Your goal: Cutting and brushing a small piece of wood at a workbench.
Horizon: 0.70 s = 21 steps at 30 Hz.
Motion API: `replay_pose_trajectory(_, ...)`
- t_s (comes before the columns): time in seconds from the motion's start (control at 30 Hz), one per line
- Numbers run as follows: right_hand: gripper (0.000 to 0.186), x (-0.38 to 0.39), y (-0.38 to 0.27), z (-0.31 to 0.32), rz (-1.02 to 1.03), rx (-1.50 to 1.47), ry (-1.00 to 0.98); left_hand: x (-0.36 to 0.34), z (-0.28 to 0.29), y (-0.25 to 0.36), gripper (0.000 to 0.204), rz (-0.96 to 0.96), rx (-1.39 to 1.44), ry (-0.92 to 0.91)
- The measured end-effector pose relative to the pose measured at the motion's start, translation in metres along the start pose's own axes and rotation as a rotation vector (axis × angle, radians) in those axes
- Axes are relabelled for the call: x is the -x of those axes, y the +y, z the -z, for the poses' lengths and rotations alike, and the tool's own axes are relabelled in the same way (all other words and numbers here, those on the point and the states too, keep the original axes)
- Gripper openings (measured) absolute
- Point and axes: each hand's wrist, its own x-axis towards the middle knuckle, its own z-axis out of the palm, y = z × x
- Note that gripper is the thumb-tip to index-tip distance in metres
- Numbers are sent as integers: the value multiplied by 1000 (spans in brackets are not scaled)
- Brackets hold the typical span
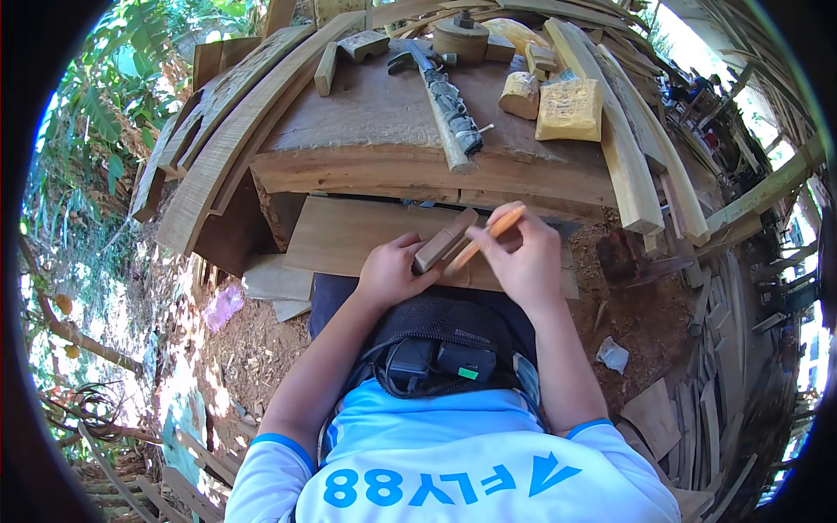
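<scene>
Over my lap, my left hand point(390, 272) is closed on a small brown wooden block point(446, 241) with a line across its upper face. My right hand point(526, 258) pinches a thin orange-brown stick point(506, 221). The stick's lower end slants down beside the block; whether the two touch I cannot tell. Beneath both hands lies a flat wooden board point(340, 235). Just beyond stands a thick wooden workbench point(366, 118), with a hammer point(449, 109) on it, its handle wrapped in dark material.
Long planks point(253, 131) lean along the bench's left side, and pale beams point(615, 148) run along its right. A yellowish block point(569, 110), a short cut log piece point(520, 95) and a round wooden piece point(460, 39) rest on the bench. Wood offcuts point(711, 366) pile up at right.
</scene>
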Motion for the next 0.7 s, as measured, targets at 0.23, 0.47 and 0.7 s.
replay_pose_trajectory(0.23, 27, 14, -13, -12, 20, 10, 146, 0, -4, -7, 37, -70, -37, 22)
replay_pose_trajectory(0.47, 25, 16, -20, -10, 13, -20, 111, -1, -5, -7, 36, -74, -32, 17)
replay_pose_trajectory(0.7, 22, 13, -10, -11, -113, -477, -119, -2, -4, -5, 33, -75, -15, 9)
